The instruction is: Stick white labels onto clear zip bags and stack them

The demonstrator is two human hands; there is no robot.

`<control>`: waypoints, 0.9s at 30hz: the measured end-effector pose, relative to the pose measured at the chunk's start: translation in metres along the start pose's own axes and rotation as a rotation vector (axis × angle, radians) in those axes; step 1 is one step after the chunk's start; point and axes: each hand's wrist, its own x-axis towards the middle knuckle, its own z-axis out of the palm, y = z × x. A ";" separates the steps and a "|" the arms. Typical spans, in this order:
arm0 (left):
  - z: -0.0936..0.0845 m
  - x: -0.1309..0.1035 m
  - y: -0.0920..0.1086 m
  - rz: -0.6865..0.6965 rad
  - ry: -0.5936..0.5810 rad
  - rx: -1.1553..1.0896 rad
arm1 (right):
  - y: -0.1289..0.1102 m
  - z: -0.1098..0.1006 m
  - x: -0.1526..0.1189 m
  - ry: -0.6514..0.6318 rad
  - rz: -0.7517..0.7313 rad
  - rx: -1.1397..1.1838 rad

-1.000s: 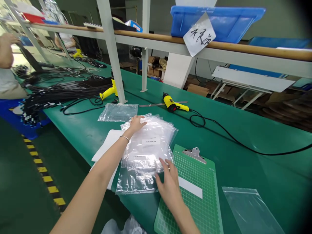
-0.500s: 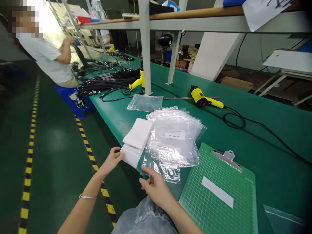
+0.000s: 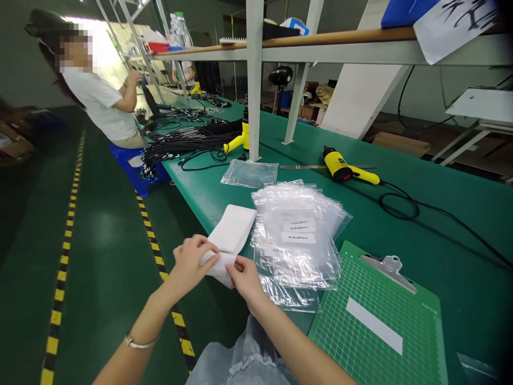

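Note:
A folded stack of white label strip [image 3: 231, 229] lies at the table's near edge, its loose end hanging toward me. My left hand [image 3: 192, 263] pinches the left side of that loose end, thumb on top. At its right side, my right hand [image 3: 245, 275] holds the strip between thumb and fingertips. Right of the strip is a pile of clear zip bags [image 3: 296, 256], several bearing small white printed labels. One more clear bag [image 3: 286, 293] sticks out from under the pile, close to my right hand.
A green clipboard [image 3: 385, 315] with a white strip lies at right. Behind are a yellow heat gun [image 3: 344, 167], a flat clear bag [image 3: 249, 174], a shelf post [image 3: 254, 80] and bundled black cables [image 3: 192, 140]. A person [image 3: 100, 101] sits at far left.
My right hand has moved up and left from beside the bags and now grips the label strip. My left hand has shifted further onto the strip. The view has turned slightly left.

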 end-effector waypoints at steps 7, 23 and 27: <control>0.007 0.016 0.020 0.349 -0.103 0.124 | 0.013 -0.004 0.012 0.030 -0.192 -0.210; 0.002 0.035 0.010 0.287 -0.220 -0.326 | 0.000 -0.009 0.010 -0.020 -0.193 -0.207; 0.012 0.043 0.000 0.089 -0.086 -0.508 | 0.000 -0.005 0.011 -0.006 -0.079 -0.071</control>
